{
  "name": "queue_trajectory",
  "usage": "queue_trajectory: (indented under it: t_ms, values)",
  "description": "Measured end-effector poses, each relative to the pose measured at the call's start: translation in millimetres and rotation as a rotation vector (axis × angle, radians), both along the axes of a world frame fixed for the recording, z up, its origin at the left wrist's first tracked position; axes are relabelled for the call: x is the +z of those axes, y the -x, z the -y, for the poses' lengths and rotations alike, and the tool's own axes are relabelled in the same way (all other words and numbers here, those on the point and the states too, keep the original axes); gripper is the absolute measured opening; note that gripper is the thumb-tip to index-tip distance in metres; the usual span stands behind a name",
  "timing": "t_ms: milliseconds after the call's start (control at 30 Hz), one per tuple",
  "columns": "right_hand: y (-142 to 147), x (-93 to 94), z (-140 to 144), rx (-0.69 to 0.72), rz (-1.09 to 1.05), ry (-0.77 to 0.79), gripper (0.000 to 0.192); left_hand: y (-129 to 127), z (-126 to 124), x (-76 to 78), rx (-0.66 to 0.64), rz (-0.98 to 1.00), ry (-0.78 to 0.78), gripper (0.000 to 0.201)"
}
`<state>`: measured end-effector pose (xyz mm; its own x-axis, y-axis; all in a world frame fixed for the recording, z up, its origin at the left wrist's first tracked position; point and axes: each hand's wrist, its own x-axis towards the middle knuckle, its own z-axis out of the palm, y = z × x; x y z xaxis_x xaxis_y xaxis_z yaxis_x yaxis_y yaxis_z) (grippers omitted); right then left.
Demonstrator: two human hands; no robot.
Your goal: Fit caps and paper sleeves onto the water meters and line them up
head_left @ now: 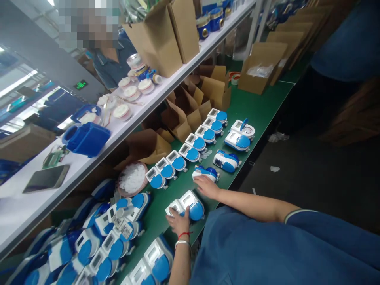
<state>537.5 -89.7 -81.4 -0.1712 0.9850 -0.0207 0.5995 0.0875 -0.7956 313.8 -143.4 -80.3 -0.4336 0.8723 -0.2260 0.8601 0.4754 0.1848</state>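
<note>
On the green counter [261,111], near its front edge, our left hand [178,222] rests its grip around a blue-and-white meter [187,205], fingers curled on its near side. Our right hand [208,186] lies flat, grip released, on a second meter [205,172] just to the right. Farther off runs a row of meters [190,148], with a bowl of white caps [132,179] at its left end.
</note>
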Motion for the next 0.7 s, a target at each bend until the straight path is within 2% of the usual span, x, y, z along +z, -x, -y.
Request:
queue_trajectory:
  t_ms: [67, 133, 233, 333, 467, 533, 600, 700]
  values:
    - [-20.3, -8.5, -15.0, -0.058, 0.139, -0.009, 0.076, 2.0, -1.6, -0.5, 0.004, -0.002, 0.024, 0.098]
    - [-36.1, -21.1, -25.5, -0.086, 0.204, 0.069, 0.092, 2.0, -2.9, -0.9, 0.004, -0.006, 0.04, 0.099]
    - [-48.8, -39.2, -32.5, -0.09, 0.154, 0.167, 0.092, -3.1, -3.1, -3.0, 0.007, -0.009, 0.045, 0.098]
    - [-53.5, -51.0, -30.9, -0.131, -0.059, 0.288, 0.092, -10.8, -1.1, -7.9, 0.048, -0.048, 0.04, 0.098]
    - [-51.3, -64.9, -13.0, -0.132, -0.666, 0.6, 0.092, -17.1, 2.2, -13.8, 0.084, -0.092, 0.051, 0.096]
    - [-45.9, -72.6, -0.2, -0.134, -0.895, 0.733, 0.094, -17.4, 2.9, -15.1, 0.093, -0.087, 0.063, 0.096]
    - [-40.0, -78.1, 9.4, -0.116, -0.948, 0.786, 0.101, -16.2, 2.9, -15.8, 0.107, -0.076, 0.074, 0.097]
    - [-39.6, -75.6, 9.1, 0.006, -0.791, 0.749, 0.106, -13.4, 2.1, -16.6, 0.113, -0.071, 0.081, 0.098]
